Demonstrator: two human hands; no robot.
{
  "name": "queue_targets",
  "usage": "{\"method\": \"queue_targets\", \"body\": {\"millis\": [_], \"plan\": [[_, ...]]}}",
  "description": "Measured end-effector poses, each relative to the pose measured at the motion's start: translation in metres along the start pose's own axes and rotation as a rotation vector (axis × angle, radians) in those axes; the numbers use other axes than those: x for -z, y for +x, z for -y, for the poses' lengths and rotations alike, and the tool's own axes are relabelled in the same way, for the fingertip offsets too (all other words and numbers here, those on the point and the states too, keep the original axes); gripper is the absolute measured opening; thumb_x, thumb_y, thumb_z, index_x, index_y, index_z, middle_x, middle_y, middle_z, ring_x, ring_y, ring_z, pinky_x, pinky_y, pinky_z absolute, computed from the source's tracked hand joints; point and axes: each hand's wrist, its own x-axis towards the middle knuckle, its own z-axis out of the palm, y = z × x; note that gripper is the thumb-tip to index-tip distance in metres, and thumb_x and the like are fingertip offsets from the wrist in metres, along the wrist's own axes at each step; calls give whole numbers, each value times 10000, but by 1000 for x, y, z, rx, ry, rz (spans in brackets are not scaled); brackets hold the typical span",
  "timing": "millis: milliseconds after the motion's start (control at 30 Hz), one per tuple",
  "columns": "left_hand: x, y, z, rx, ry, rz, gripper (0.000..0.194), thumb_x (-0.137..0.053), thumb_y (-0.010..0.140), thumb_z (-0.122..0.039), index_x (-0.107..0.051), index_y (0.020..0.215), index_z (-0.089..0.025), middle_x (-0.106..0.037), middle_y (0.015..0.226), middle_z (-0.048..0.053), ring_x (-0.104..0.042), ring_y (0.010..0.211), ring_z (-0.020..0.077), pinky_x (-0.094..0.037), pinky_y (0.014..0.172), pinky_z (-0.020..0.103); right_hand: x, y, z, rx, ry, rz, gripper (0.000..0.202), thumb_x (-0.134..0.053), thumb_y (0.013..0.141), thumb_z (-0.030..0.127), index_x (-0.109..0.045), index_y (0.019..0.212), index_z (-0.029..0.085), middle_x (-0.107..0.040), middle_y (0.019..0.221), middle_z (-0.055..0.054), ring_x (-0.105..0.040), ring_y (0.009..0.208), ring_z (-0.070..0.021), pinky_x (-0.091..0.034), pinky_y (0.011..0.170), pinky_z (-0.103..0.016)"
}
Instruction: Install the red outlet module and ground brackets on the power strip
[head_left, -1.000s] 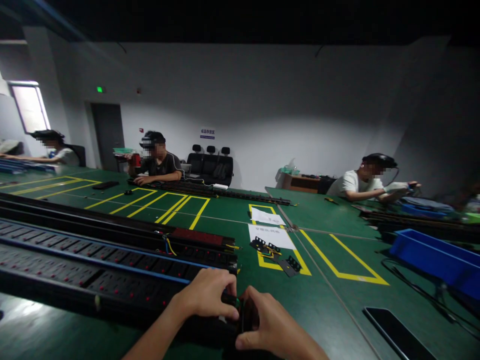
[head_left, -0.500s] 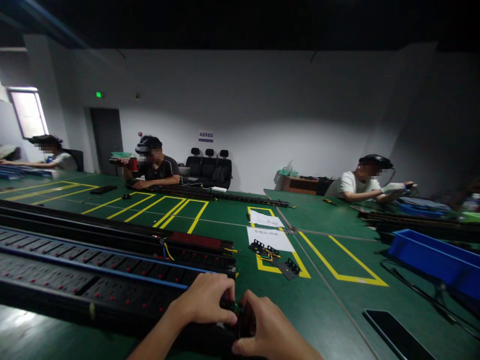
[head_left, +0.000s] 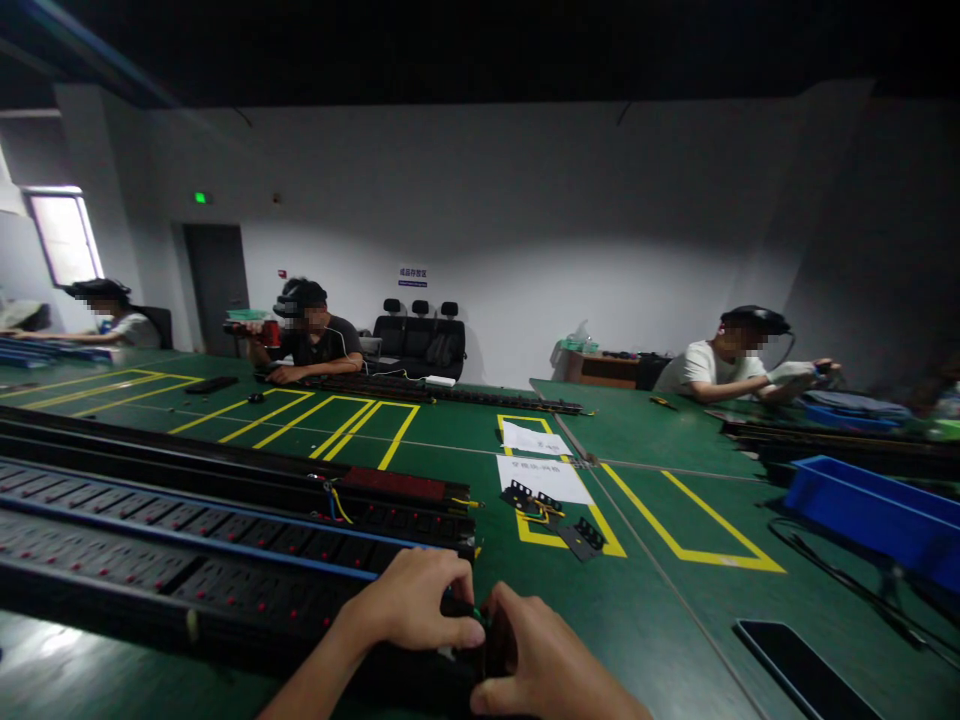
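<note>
Long black power strips (head_left: 255,590) with rows of sockets and small red lights lie side by side on the green table. My left hand (head_left: 420,605) grips the right end of the nearest strip, its thumb and fingers bent over the edge. Facing it, my right hand (head_left: 544,655) is closed on a dark end piece at that same end, mostly covered by the fingers. A bit of green, possibly wire, shows in the narrow gap between both hands. How the end piece meets the strip is hidden.
Black brackets (head_left: 581,538) with yellow-green wires lie by paper sheets (head_left: 544,478) inside a yellow taped box. To the right are a phone (head_left: 810,670), black cables (head_left: 847,580) and a blue bin (head_left: 877,510). Several people sit working across the table.
Both hands keep nearly the same grip at the strip's end. The view has shifted slightly, and the hands appear a little farther right.
</note>
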Motion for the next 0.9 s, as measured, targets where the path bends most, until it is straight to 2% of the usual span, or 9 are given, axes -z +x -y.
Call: {"method": "queue_targets", "body": {"millis": [100,200,333,533,900], "plan": [[-2,0,-2,5,17,-34,418,-683,800,-670,-700,944,-278,-729,953,-11,-671,912,259,-362,700,313,1,0,0,-6,19,15,535,-898,571,396,-608,974,198,-686,907,-17,-596,773,-184,-342,609,-250],[-6,0,-4,22,38,-68,474,-696,759,-719,-688,909,-270,-717,919,-7,-662,875,258,-340,672,311,1,0,-1,1,27,27,533,-896,578,392,-607,980,196,-687,908,-14,-599,773,-183,-352,620,-253],[-9,1,-6,69,25,-74,459,-748,721,-693,-682,887,-271,-707,911,-13,-653,875,251,-339,675,311,-1,1,-2,5,23,26,533,-900,581,393,-601,978,199,-687,927,-18,-604,802,-193,-361,636,-253],[-8,1,-7,96,-2,-44,510,-746,695,-736,-672,909,-280,-703,948,-12,-648,930,272,-353,712,320,0,0,-1,25,33,-1,538,-914,572,403,-593,956,204,-688,929,-21,-604,814,-206,-355,634,-254],[-5,3,-8,32,47,-36,420,-723,766,-661,-661,890,-265,-709,903,-13,-653,858,246,-330,652,298,5,-4,0,72,97,-24,545,-934,576,383,-586,954,201,-674,884,8,-584,768,-177,-311,594,-243]]}}
